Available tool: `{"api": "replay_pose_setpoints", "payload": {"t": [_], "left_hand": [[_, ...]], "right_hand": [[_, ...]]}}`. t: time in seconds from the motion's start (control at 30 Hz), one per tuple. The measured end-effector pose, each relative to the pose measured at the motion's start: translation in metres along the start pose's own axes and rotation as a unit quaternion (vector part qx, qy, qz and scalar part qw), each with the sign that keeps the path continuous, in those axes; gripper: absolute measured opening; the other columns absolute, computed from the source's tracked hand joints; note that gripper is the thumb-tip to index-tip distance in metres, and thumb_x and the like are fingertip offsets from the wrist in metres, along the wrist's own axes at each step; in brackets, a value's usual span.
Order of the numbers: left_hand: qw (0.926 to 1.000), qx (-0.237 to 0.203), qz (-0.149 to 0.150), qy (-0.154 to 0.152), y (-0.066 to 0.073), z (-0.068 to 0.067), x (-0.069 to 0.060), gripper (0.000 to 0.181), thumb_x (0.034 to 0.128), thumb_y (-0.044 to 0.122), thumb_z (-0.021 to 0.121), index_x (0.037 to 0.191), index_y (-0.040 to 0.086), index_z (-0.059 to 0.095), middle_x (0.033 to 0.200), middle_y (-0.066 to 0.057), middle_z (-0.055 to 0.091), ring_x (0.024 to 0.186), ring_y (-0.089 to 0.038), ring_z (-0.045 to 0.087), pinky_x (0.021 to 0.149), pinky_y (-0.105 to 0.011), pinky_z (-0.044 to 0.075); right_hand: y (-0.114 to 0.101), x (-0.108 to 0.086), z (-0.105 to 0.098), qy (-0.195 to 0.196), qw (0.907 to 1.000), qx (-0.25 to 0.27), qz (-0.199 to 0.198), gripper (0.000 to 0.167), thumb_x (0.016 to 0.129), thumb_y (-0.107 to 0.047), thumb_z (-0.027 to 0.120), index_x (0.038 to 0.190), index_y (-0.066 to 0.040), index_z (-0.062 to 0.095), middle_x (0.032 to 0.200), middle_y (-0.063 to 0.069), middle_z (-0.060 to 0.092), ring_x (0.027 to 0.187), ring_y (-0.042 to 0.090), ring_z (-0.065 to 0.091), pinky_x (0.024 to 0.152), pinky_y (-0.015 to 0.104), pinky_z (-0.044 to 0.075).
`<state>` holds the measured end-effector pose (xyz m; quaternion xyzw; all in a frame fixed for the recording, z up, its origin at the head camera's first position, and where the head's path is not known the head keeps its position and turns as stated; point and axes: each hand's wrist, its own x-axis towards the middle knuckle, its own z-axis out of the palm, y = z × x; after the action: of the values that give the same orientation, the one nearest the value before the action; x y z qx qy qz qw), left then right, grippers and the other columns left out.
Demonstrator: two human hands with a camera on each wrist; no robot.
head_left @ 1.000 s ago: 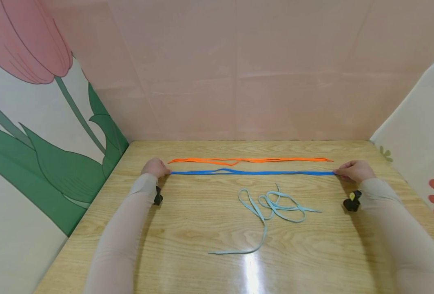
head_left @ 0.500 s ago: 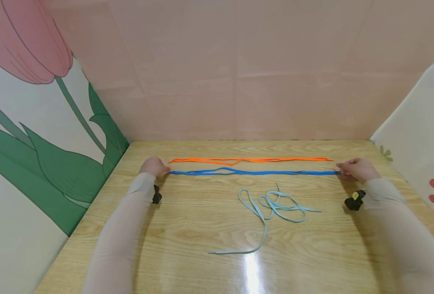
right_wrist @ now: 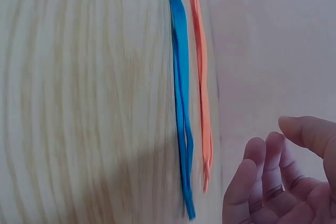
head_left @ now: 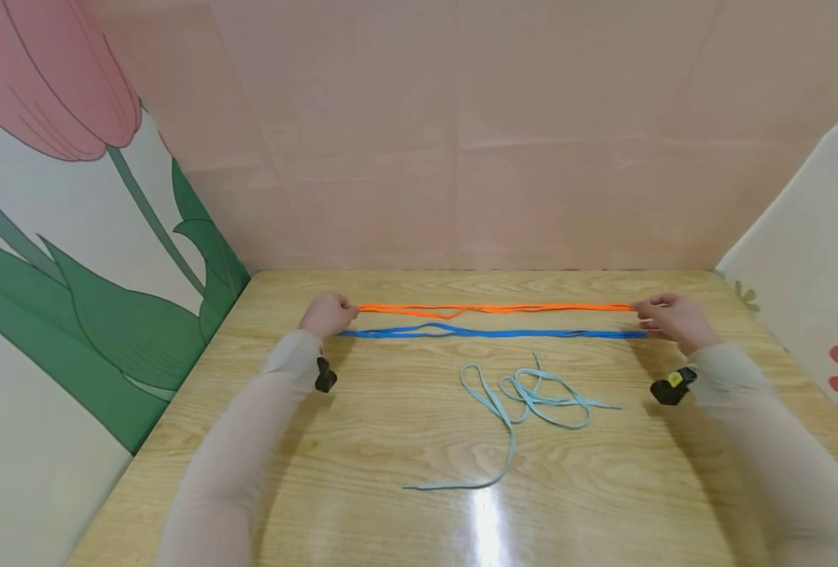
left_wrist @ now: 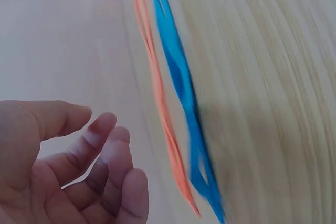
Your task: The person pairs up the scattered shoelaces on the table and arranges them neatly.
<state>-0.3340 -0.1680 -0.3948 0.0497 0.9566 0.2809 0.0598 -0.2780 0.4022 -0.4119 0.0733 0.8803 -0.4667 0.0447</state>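
An orange shoelace point(head_left: 532, 308), folded into a long strip, lies straight across the far part of the table. Parallel and nearer to me is a blue shoelace point(head_left: 504, 334), also folded, its strands parted slightly left of the middle. My left hand point(head_left: 327, 315) hovers by their left ends; in the left wrist view its bent fingers point(left_wrist: 118, 150) and thumb stay apart, holding nothing. At the right ends is my right hand point(head_left: 677, 321). The right wrist view has its thumb point(right_wrist: 307, 135) and fingers beside the orange shoelace point(right_wrist: 205, 108), with nothing gripped.
A light blue shoelace point(head_left: 454, 487) lies loosely looped on the wooden table point(head_left: 362, 433), nearer to me. Behind the table rises a pink backdrop point(head_left: 419, 157). Flower-printed panels flank both sides, the tulip panel point(head_left: 107, 331) on the left.
Both hands have come off the blue shoelace's ends. The left hand has shifted right and away from me, the right hand slightly back inward, both now by the orange shoelace's ends.
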Motion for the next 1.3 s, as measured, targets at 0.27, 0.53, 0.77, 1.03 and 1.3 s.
{"api": "replay_pose_setpoints", "payload": {"t": [0.27, 0.53, 0.77, 1.03, 1.3], "left_hand": [[0.9785, 0.015, 0.153, -0.138, 0.062, 0.030, -0.026, 0.022, 0.0975, 0.025, 0.057, 0.103, 0.006, 0.068, 0.087, -0.002, 0.064, 0.073, -0.012, 0.053, 0.066, -0.026, 0.044], [0.8871, 0.132, 0.284, -0.339, 0.103, 0.073, -0.087, 0.018, 0.0832, 0.035, 0.076, 0.078, 0.023, 0.064, 0.074, 0.012, 0.062, 0.068, -0.003, 0.052, 0.063, -0.019, 0.046], [0.8226, 0.296, 0.313, -0.371, 0.111, 0.087, -0.130, 0.036, 0.0676, 0.046, 0.086, 0.065, 0.023, 0.058, 0.063, 0.014, 0.054, 0.058, -0.002, 0.043, 0.051, -0.019, 0.037], [0.8097, 0.346, 0.344, -0.326, 0.111, 0.091, -0.137, 0.029, 0.0752, 0.032, 0.082, 0.060, 0.024, 0.058, 0.060, 0.015, 0.053, 0.057, -0.002, 0.045, 0.050, -0.018, 0.038], [0.8361, 0.234, 0.353, -0.349, 0.110, 0.069, -0.116, 0.019, 0.0863, 0.014, 0.070, 0.072, 0.020, 0.058, 0.070, 0.012, 0.052, 0.064, -0.002, 0.045, 0.058, -0.016, 0.038]], "right_hand": [[-0.013, -0.001, 0.019, -0.018, 0.9997, -0.009, -0.015, 0.052, 0.100, -0.039, 0.049, 0.125, 0.007, 0.045, 0.096, -0.005, 0.059, 0.080, 0.000, 0.062, 0.076, 0.028, 0.057], [-0.026, -0.004, 0.031, -0.036, 0.9986, -0.030, -0.023, 0.051, 0.100, -0.039, 0.049, 0.122, 0.008, 0.047, 0.106, 0.011, 0.063, 0.081, 0.002, 0.062, 0.078, 0.033, 0.056], [-0.028, -0.003, 0.035, -0.044, 0.9979, -0.043, -0.019, 0.051, 0.101, -0.040, 0.048, 0.123, 0.005, 0.047, 0.113, 0.017, 0.058, 0.081, 0.004, 0.062, 0.079, 0.034, 0.056], [-0.027, -0.004, 0.036, -0.045, 0.9984, -0.031, -0.013, 0.048, 0.101, -0.036, 0.049, 0.123, 0.006, 0.047, 0.108, 0.011, 0.058, 0.080, 0.005, 0.062, 0.079, 0.033, 0.056], [-0.026, -0.004, 0.040, -0.037, 0.9992, -0.013, -0.006, 0.041, 0.100, -0.033, 0.052, 0.116, 0.005, 0.050, 0.104, 0.008, 0.061, 0.076, 0.005, 0.063, 0.076, 0.030, 0.056]]}}
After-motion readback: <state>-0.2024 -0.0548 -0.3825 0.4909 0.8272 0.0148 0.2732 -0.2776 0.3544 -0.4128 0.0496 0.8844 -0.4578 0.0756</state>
